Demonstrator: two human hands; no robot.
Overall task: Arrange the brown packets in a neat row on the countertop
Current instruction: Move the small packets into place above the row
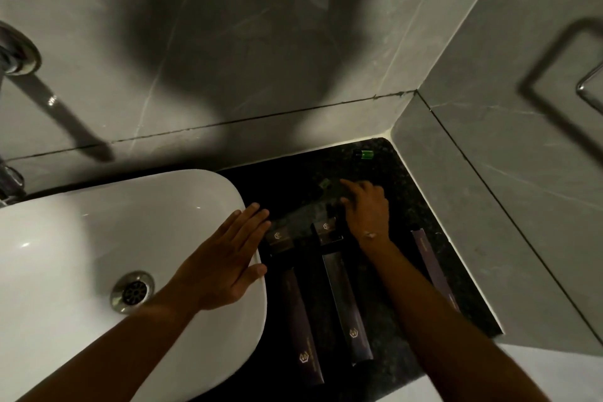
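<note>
Several brown packets [346, 297] lay side by side on the dark tabletop [404, 179] beside the white sink [98, 238]. The left hand [225, 258] was flat and open over the sink edge, fingertips near one packet. The right hand [367, 212] pressed down on the packets' far ends.

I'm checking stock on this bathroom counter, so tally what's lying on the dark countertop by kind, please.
Long brown packets: 3
Short brown packets by the hands: 2
Small green bottle near the corner: 1
Total: 6, though more may be hidden under the right hand.
</note>
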